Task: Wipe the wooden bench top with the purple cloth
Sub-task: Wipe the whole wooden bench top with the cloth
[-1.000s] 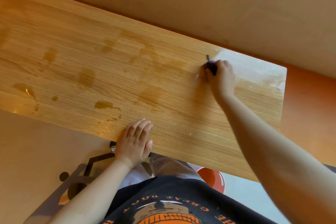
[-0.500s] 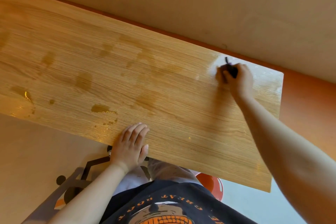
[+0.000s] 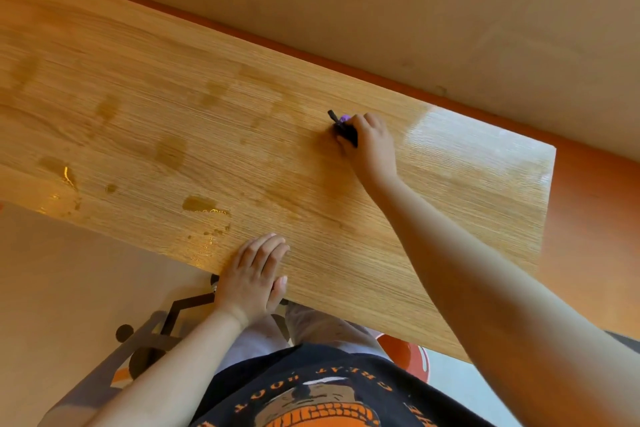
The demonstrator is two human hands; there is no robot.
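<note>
The wooden bench top (image 3: 145, 107) runs from upper left to lower right, with damp patches and small puddles on its left half. My right hand (image 3: 370, 142) grips a bunched purple cloth (image 3: 343, 119) with a dark part showing under the fingers, pressed on the wood near the far edge. Most of the cloth is hidden inside the fist. My left hand (image 3: 254, 276) lies flat with straight fingers on the near edge of the bench.
A beige wall with an orange strip (image 3: 588, 170) runs behind the bench. Below the near edge are a dark metal frame (image 3: 180, 308), my legs, and a red round object (image 3: 405, 354) on the floor. A glossy patch (image 3: 478, 139) shines at the bench's right end.
My right hand with the cloth went right toward the bench's end half a second ago, then swept back left to the middle. My left hand stayed on the near edge.
</note>
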